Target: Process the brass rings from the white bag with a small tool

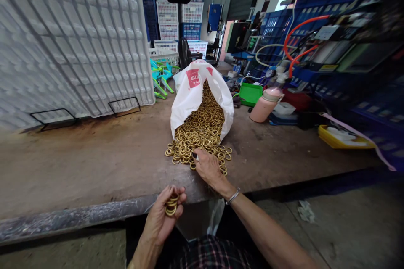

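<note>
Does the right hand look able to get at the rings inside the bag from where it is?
Probably yes: the bag lies with its mouth open toward the right hand, and only loose rings seem to lie between.

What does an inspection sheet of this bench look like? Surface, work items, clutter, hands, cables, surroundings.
Surface: brown bench, dark stains near the wire stands at left.
Work items: gold rings heaped inside an open white bag and loose before its mouth.
Clutter: pink bottle, green tray and yellow tray, all right of the bag.
Hands: left hand holds several rings; right hand at the pile's front, grip unclear.
Cables: orange tubing looped at right rear; routing not traceable.
Surroundings: stacked crates behind; ribbed white panels standing at left.
</note>
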Action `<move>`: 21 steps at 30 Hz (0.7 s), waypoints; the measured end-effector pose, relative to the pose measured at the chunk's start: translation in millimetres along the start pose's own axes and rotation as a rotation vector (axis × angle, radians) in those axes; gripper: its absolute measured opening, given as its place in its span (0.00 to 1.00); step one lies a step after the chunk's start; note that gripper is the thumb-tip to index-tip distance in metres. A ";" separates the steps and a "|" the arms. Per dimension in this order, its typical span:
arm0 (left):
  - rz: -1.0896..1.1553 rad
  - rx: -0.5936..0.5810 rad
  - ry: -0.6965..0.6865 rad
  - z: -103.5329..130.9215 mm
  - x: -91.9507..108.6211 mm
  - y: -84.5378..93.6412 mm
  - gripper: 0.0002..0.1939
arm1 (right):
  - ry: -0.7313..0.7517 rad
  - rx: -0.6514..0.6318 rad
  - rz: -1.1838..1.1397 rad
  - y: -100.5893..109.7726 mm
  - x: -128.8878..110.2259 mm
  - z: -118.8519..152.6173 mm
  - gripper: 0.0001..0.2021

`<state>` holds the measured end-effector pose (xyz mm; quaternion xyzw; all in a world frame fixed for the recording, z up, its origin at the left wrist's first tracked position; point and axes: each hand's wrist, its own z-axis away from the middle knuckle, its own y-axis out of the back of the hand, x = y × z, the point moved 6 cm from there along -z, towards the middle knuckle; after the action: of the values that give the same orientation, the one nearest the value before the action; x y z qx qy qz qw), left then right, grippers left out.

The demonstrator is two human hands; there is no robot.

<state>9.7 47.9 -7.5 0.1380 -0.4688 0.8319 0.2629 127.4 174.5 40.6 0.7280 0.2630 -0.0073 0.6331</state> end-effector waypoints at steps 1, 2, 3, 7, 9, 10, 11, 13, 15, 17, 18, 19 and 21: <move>0.005 0.015 -0.007 -1.2 0.4 0.0 0.11 | 0.019 0.028 -0.046 2.7 -0.9 0.2 0.09; 0.000 0.018 -0.025 -2.3 1.5 -1.1 0.12 | 0.041 0.051 -0.099 5.2 -2.4 0.5 0.09; -0.017 0.011 -0.057 -3.1 3.2 -3.3 0.12 | 0.060 0.068 -0.157 7.3 -4.2 1.1 0.08; -0.251 0.007 -0.285 -4.8 14.3 -11.6 0.13 | 0.029 -0.009 -0.488 5.3 -11.0 5.5 0.09; -0.443 0.071 -0.413 -4.3 20.4 -11.1 0.12 | -0.038 -0.115 -0.675 -1.5 -14.4 10.3 0.10; -0.536 0.103 -0.471 -3.7 23.3 -10.6 0.11 | -0.072 -0.159 -0.750 -4.7 -16.0 13.2 0.10; -0.621 0.125 -0.526 -2.9 25.9 -10.4 0.11 | -0.101 -0.190 -0.805 -7.4 -17.5 16.1 0.10; -0.765 0.134 -0.634 -0.5 30.5 -12.4 0.12 | -0.148 -0.234 -0.883 -12.5 -19.8 21.7 0.09; -0.882 0.105 -0.739 3.1 34.0 -17.7 0.11 | -0.201 -0.289 -0.969 -18.7 -21.4 27.2 0.07; -0.962 0.059 -0.794 5.8 34.9 -24.2 0.10 | -0.270 -0.362 -1.081 -26.1 -22.9 32.8 0.06; -0.975 0.041 -0.799 6.7 34.7 -26.8 0.09 | -0.308 -0.405 -1.141 -29.9 -23.8 35.8 0.07; -0.970 0.027 -0.790 7.1 34.3 -28.7 0.09 | -0.342 -0.448 -1.196 -33.2 -25.0 38.7 0.07; -0.921 0.019 -0.739 7.0 32.9 -30.4 0.08 | -0.387 -0.504 -1.267 -36.9 -27.1 43.2 0.08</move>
<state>-0.3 64.9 33.3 0.6103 -0.4134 0.5331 0.4153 103.5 126.6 7.5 0.2519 0.5126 -0.4423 0.6915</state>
